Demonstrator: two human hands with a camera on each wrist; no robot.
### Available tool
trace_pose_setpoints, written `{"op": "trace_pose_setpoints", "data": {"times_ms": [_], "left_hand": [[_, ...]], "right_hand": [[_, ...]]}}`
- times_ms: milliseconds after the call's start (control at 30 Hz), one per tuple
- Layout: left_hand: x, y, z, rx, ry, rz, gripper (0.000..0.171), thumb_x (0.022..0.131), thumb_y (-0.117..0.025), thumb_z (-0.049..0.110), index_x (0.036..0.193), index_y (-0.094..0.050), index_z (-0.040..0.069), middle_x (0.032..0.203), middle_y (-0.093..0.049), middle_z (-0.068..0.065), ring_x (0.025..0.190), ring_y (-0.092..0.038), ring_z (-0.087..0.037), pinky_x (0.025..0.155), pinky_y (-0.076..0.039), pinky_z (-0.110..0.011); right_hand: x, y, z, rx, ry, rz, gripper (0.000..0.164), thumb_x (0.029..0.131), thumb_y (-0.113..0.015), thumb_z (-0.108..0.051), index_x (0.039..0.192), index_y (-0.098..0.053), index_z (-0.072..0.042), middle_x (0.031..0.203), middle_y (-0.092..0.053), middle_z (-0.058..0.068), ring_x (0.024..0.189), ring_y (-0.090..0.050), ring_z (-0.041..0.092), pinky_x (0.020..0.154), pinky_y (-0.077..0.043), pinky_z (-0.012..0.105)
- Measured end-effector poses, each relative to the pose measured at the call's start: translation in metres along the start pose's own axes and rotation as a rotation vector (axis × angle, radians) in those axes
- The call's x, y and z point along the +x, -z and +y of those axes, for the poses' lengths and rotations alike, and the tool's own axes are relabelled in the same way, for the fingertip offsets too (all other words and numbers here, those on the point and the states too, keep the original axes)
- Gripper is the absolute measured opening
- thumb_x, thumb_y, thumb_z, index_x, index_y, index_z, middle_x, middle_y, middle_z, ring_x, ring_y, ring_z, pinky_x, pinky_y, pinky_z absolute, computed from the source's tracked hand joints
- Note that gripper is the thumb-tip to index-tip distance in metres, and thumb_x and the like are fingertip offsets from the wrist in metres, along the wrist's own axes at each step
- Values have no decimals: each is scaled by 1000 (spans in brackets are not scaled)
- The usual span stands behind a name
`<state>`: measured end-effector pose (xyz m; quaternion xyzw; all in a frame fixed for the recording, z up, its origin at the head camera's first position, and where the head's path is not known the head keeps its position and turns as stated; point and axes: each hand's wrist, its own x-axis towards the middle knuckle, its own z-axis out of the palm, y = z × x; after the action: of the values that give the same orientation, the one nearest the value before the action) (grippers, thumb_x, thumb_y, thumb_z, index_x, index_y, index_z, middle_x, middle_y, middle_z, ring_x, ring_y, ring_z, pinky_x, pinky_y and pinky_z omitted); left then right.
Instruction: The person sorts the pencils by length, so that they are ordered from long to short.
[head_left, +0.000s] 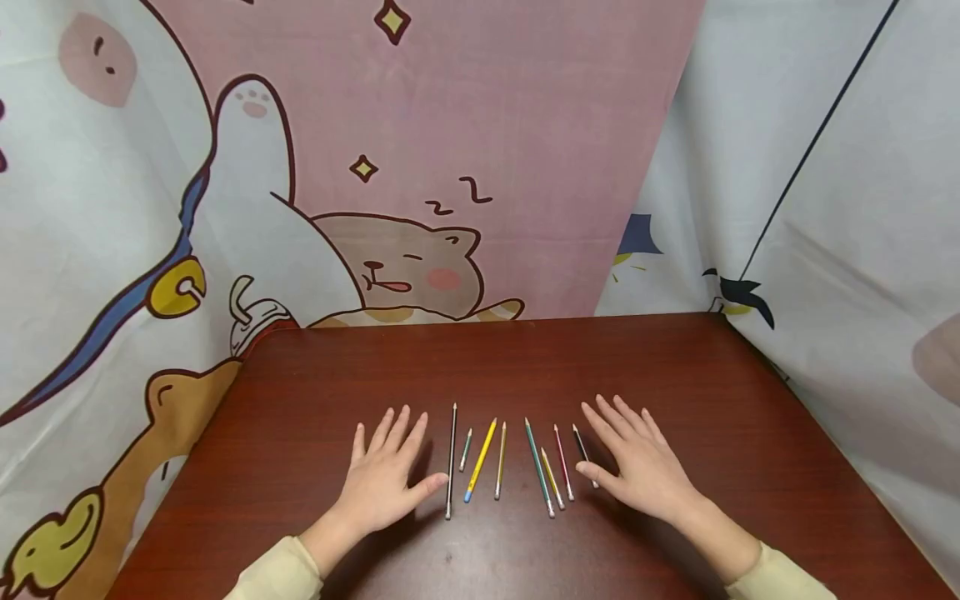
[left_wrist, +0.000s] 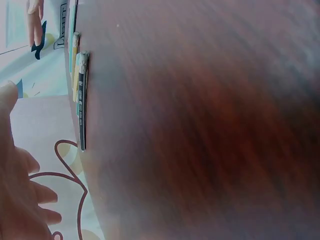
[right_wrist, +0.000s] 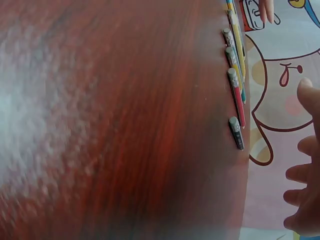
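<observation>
Two groups of pencils lie on the brown table in the head view, points away from the person. In the left group are a long black pencil (head_left: 452,458), a short green pencil (head_left: 466,450), a yellow pencil (head_left: 481,458) with a blue end and a thin gold pencil (head_left: 501,461). A teal pencil (head_left: 539,467), a short yellow pencil (head_left: 552,478), a red pencil (head_left: 563,462) and a short black pencil (head_left: 580,443) form the right group. My left hand (head_left: 390,475), fingers spread, has its thumb beside the long black pencil. Spread likewise, my right hand (head_left: 645,467) overlaps the short black pencil.
The dark wooden table (head_left: 337,358) reaches back to a hanging cloth (head_left: 555,167) printed with cartoon animals. More pale cloth (head_left: 847,208) hangs along the right side. Light sleeves (head_left: 281,573) cover both forearms.
</observation>
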<state>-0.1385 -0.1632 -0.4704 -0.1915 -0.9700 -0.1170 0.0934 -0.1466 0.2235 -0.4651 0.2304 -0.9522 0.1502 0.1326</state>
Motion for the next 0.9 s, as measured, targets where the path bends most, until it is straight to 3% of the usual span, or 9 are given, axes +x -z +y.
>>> {"op": "trace_pose_setpoints", "data": {"times_ms": [267,533,700,900], "left_hand": [[2,0,3,-35,-9,14,87,87,-59,67,149,-45,8,150,-43,-18,142,-33,-38,109,-21,-67],[3,-1,2,-86,-57,53,86,88,-59,66,144,-49,3,145,-49,-18,135,-43,-39,106,-34,-61],[4,0,1,-130,-78,56,82,87,-62,63,140,-53,0,141,-53,-19,130,-48,-40,101,-40,-59],[7,4,2,-186,-69,25,78,84,-70,55,137,-56,0,134,-59,-17,124,-54,-35,100,-44,-53]], "right_hand": [[0,-6,-5,94,18,38,74,87,-72,-48,147,-48,-10,147,-47,17,137,-40,39,111,-25,60],[3,-9,-11,177,11,59,66,85,-77,-41,138,-57,-7,137,-57,13,123,-52,37,95,-45,56],[5,-9,-15,236,14,67,62,83,-80,-35,135,-60,-7,128,-62,10,117,-56,36,90,-48,55],[9,-6,-19,308,-19,14,57,85,-78,-35,132,-62,-8,124,-64,8,115,-57,35,90,-48,55]]}}
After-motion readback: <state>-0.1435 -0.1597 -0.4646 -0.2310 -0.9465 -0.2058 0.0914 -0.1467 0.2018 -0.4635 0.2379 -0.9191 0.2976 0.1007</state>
